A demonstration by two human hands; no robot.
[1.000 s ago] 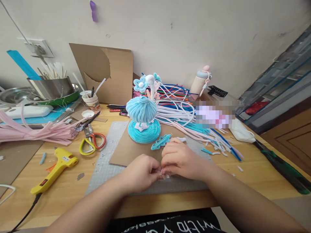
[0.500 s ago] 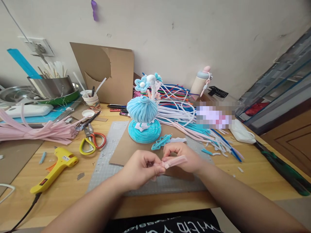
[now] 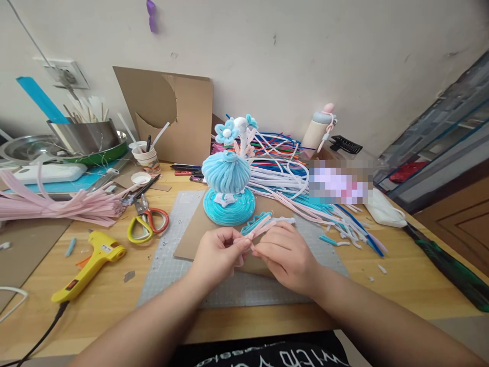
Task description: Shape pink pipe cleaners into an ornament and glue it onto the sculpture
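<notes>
Left hand [image 3: 217, 255] pinched a pink strip [image 3: 262, 225] mid-frame, its long axis slanting toward the upper right. Right hand [image 3: 289, 255], fingertips closed, gripped pink just beside.

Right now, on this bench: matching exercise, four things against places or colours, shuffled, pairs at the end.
Things:
1. Glue gun
2. Pink piece
3. Bottle
4. Mat

Places or colours:
A. Cream, pink-topped, at the back
B. Grey, partly under a cardboard sheet
C. In the fingers of the left hand and right hand
D. Yellow, on wood

Pairs: 1-D, 2-C, 3-A, 4-B
</notes>
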